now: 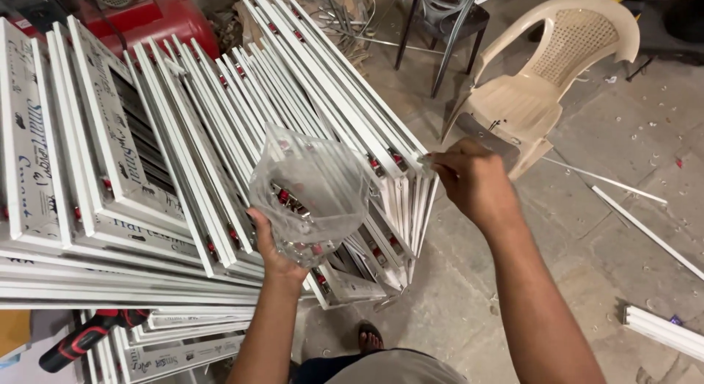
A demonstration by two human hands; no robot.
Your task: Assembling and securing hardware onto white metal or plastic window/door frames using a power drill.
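A clear plastic bag (309, 192) sits at the centre of the frame, held upright with its mouth open toward the top and its long axis running roughly bottom to top; small red and metal pieces show through it. The left hand (270, 245) cups the bag from below at lower centre, fingers curled closed around its bottom. The right hand (469, 180), just right of centre, is pinched nearly shut, fingertips meeting at the corner of a stack of white frames (396, 164); whether a small part sits between them is too small to tell. The white frames lean in rows across the left and centre of the picture, their long bars running from upper middle down to lower right, and they lie directly behind the bag. A red and black power tool (88, 336) lies at lower left, a beige plastic chair (539, 83) stands at upper right, and loose white strips (645, 230) rest on the concrete floor (587, 281) at right.
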